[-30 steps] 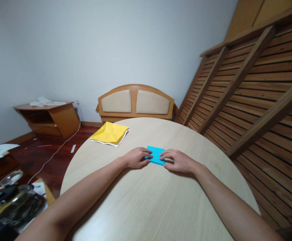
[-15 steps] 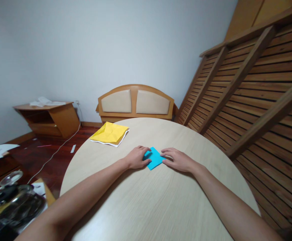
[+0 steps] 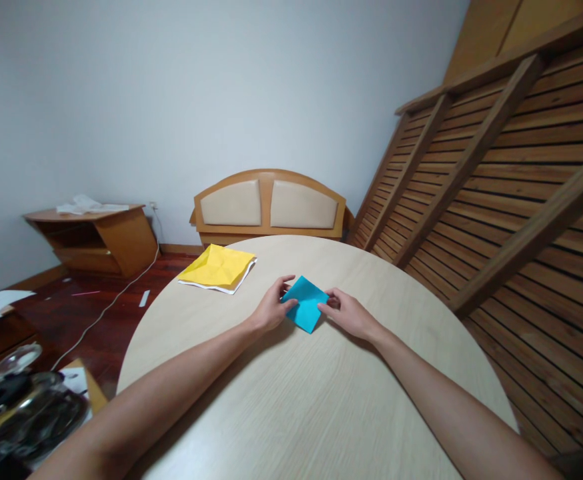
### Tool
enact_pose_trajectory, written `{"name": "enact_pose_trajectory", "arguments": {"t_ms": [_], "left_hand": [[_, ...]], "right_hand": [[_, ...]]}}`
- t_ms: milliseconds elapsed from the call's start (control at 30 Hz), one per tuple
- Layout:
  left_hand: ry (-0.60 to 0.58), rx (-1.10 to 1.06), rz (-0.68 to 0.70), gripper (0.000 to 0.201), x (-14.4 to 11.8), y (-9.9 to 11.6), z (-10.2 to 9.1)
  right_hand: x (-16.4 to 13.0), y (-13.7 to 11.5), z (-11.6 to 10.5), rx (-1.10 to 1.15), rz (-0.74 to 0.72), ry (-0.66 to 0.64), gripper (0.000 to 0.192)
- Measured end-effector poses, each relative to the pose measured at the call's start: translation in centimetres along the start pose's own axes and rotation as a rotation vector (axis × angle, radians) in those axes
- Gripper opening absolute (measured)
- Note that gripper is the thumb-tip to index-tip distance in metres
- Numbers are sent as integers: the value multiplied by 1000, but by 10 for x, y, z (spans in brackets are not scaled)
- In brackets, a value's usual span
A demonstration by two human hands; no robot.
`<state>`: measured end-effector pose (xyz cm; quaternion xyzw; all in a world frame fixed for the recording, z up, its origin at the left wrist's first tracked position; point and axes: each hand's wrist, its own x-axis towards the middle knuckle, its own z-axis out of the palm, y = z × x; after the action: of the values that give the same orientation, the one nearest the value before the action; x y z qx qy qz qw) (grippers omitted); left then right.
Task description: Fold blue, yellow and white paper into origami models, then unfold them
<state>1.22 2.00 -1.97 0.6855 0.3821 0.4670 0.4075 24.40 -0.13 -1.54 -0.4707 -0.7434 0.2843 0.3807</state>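
Note:
A folded sheet of blue paper (image 3: 305, 305), diamond-shaped from here, is held just above the round table between my two hands. My left hand (image 3: 272, 305) grips its left corner, thumb on the near face and the other fingers behind. At the right corner my right hand (image 3: 350, 313) pinches the paper between thumb and fingers. Some fingertips are hidden behind the sheet. Farther back on the left lies creased yellow paper (image 3: 216, 265) on top of white paper (image 3: 234, 288).
The pale round table (image 3: 291, 413) stands before a headboard (image 3: 270, 177). Wooden slats (image 3: 511, 193) lean along the right. Left of the table are a low cabinet (image 3: 126, 247), a white cable (image 3: 102, 313) on the floor and a glass pot (image 3: 46, 407).
The blue paper has come up off the table and tilted toward me, showing more of its face. Both hands have closed on its side corners.

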Motion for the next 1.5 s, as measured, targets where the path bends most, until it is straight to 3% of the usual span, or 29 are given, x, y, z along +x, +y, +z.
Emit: {"name": "enact_pose_trajectory", "arguments": {"t_ms": [100, 233, 333, 533, 700, 933, 1200, 1500], "left_hand": [[-9, -128, 0, 53, 0, 5, 4], [-42, -155, -79, 53, -4, 15, 6], [-28, -80, -12, 59, -6, 23, 2], [-146, 19, 76, 47, -6, 41, -4], [-153, 24, 111, 37, -10, 49, -2], [-110, -73, 48, 40, -11, 47, 2], [-70, -145, 0, 44, -10, 38, 8], [-40, -29, 64, 36, -11, 35, 8]], "right_hand": [[6, -6, 4, 231, 38, 142, 36], [9, -20, 2, 326, -21, 268, 37], [5, -30, 1, 304, -20, 227, 35], [-3, -46, 3, 137, -126, 158, 30], [-6, -55, 6, 84, -172, 250, 28], [-9, -60, 3, -106, -330, 307, 14], [-10, -54, 4, -258, -512, 310, 16], [-8, -57, 5, -203, -463, 333, 10]]}}
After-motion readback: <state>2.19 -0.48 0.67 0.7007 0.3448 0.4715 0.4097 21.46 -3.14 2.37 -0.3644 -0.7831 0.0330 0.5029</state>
